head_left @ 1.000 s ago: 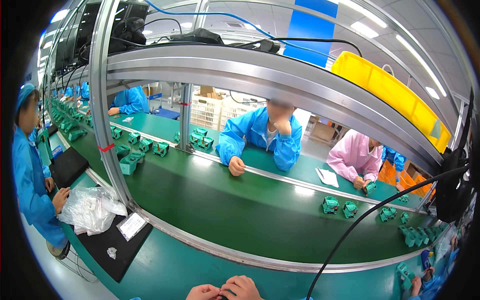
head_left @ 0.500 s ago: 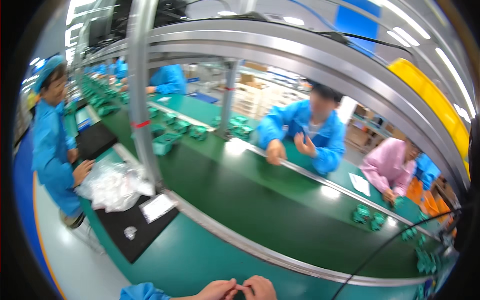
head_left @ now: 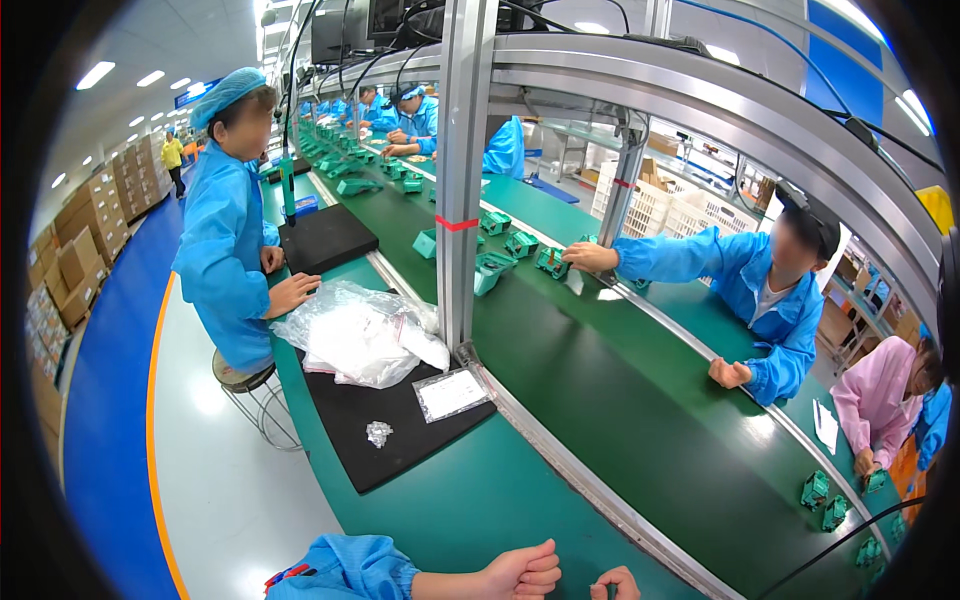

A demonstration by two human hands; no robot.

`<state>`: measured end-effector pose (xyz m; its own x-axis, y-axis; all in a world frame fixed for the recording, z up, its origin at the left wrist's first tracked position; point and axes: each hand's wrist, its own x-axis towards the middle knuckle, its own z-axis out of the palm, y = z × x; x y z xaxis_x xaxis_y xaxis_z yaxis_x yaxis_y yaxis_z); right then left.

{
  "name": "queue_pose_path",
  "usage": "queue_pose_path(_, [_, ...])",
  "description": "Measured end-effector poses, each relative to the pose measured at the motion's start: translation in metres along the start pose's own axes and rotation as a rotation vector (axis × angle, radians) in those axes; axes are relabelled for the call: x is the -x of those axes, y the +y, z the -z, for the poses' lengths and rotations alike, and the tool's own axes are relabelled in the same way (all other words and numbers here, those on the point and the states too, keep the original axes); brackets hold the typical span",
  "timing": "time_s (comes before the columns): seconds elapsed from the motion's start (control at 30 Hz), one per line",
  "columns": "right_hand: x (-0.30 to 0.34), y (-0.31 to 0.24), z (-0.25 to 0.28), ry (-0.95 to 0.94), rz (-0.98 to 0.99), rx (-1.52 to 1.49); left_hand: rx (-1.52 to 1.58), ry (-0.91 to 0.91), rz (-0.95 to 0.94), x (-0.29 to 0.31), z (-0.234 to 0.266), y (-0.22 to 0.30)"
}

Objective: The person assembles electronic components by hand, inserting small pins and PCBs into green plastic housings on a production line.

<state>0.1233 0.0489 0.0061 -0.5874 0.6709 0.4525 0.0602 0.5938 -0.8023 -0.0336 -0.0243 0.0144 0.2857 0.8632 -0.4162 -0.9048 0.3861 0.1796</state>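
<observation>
My left hand (head_left: 524, 572) is above the green bench (head_left: 450, 515) at the lower edge, its fingers curled into a loose fist with nothing showing in them. Just to its right is my right hand (head_left: 616, 582), largely cut off by the frame edge, its visible fingers bent inward and nothing seen in them. A gap separates the two hands. Beyond them lies a black mat (head_left: 350, 430) with a small crumpled clear piece (head_left: 378, 433), a white sheet in a clear sleeve (head_left: 452, 394) and a clear plastic bag of white items (head_left: 365, 335).
A dark green conveyor (head_left: 600, 400) runs past the bench, carrying green housings (head_left: 520, 244). A metal post (head_left: 462, 180) rises at its near edge. Across it, a co-worker's hand (head_left: 590, 257) touches a green housing. At left, another person (head_left: 222, 240) stands beside a stool (head_left: 240, 372).
My view has swung left. My hands, fingertips touching before, have come apart. The co-worker across the conveyor has stretched an arm out to a green housing.
</observation>
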Motion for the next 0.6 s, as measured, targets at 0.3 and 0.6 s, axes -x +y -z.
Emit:
queue_pose_path(0.3, [0.001, 0.001, -0.001, -0.021, -0.019, -0.064, 0.114, 0.008, -0.127, -0.001, 0.003, 0.010])
queue_pose_path(0.6, [0.005, 0.002, 0.003, 0.040, 0.055, -0.057, 0.137, -0.083, -0.252, -0.016, 0.017, 0.067])
